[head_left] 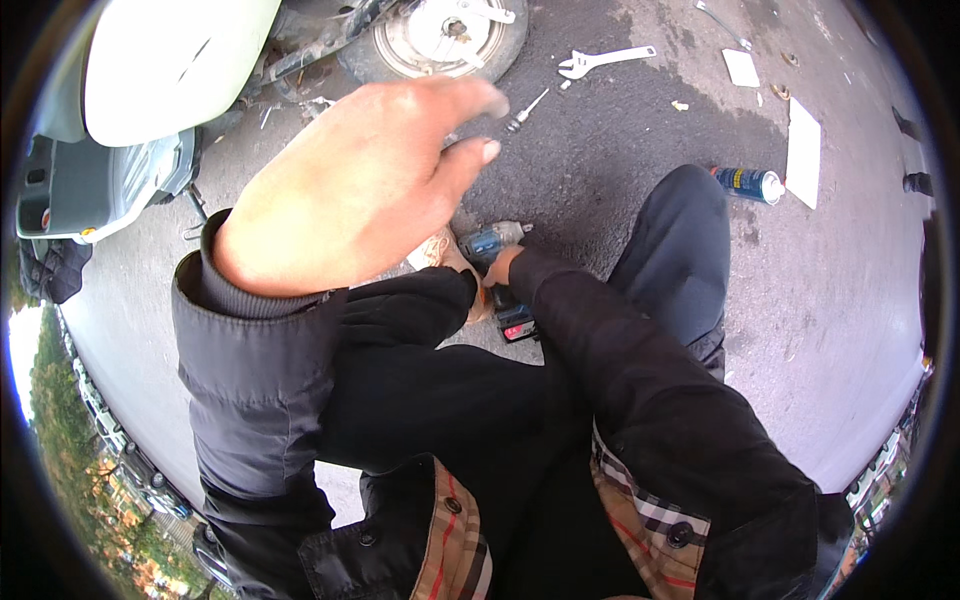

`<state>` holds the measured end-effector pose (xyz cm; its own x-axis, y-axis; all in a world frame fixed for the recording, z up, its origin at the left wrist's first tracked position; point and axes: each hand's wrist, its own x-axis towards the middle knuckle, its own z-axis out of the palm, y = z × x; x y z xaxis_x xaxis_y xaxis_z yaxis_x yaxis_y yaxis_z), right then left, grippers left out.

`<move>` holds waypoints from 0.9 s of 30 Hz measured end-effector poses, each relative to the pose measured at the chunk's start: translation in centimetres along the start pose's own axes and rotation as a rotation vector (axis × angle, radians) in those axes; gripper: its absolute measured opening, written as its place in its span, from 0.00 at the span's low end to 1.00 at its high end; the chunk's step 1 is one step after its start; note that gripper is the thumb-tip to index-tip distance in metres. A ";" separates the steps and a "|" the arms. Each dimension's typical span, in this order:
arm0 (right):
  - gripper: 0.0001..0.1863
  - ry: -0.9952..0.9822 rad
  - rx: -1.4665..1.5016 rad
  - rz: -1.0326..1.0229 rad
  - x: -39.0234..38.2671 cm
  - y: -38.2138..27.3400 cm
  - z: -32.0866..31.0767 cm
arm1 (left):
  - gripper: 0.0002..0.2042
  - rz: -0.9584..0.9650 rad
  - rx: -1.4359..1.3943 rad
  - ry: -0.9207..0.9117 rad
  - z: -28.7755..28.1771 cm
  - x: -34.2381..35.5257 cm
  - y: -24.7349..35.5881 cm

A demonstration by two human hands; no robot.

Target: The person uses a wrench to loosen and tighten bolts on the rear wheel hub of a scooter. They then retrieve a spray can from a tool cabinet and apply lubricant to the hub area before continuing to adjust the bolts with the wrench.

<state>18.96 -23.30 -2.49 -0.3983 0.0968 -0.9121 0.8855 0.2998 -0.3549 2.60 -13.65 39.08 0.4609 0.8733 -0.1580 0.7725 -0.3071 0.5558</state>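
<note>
My left hand point(350, 190) is raised close to the camera, its thumb and forefinger apart with nothing between them. The other fingers are hidden behind it. Low by my shoe point(448, 262), my right hand point(504, 266) is wrapped round the grip of a blue and black cordless impact driver point(487, 240). The driver's nose points away and to the right, and its battery point(517, 327) sits at the near end. Beyond my left hand stands a vehicle wheel point(430, 35) with a pale rim and dark tyre. A thin-shafted tool point(527, 110) lies on the ground just right of my left fingertips.
An adjustable wrench point(605, 61) lies on the asphalt right of the wheel. A blue spray can point(748, 184) rests on its side next to a white board point(803, 152). Farther off are a metal tool point(722, 24) and a white card point(741, 68). White vehicle bodywork point(170, 60) fills the upper left.
</note>
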 end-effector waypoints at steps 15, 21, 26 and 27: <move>0.37 0.380 0.976 0.106 -2.1 2.2 4.8 | 0.16 0.010 -0.061 0.000 1.4 1.2 1.6; 0.38 0.467 0.845 0.070 -4.0 1.4 2.8 | 0.18 0.077 -0.080 -0.060 1.3 2.3 2.8; 0.35 0.650 0.948 0.099 -4.3 5.3 -0.2 | 0.19 0.115 -0.024 -0.136 2.2 4.6 3.7; 0.34 0.653 0.920 0.082 -4.5 7.2 -1.4 | 0.19 0.126 -0.015 -0.150 2.3 5.2 3.9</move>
<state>26.77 -20.21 -0.62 -0.1409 0.6420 -0.7537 0.6471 -0.5164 -0.5609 9.06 -11.20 38.52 0.6145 0.7617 -0.2053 0.6982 -0.4040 0.5910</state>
